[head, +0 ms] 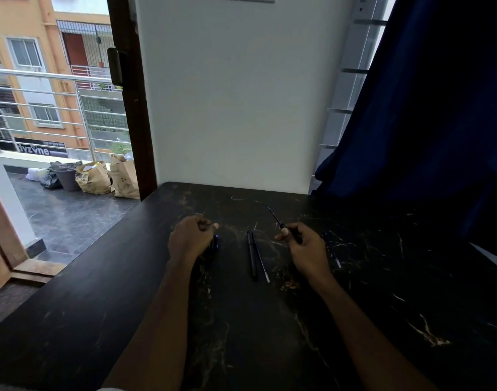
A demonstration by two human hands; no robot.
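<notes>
Our right grip pinches the refill between thumb and curled fingers, just above the counter, its fine tip pointing to about 11 o'clock. It looks feather-light and thin, a slim tube that we judge will flex or kink if we squeeze hard, and smooth enough to roll in the fingers. The best hold is low on the thicker part, where we have it now, with the writing point kept free. At 9 o'clock of that hand the pen barrel lies flat with a second refill just beside it; the barrel seems stiffer and easier to take at mid-length. Our left grip is curled at 9 o'clock of the barrel — we cannot tell whether it holds anything. A blue pen piece peeks out at its 3 o'clock edge. One more refill lies at 3 o'clock of the right hand.
</notes>
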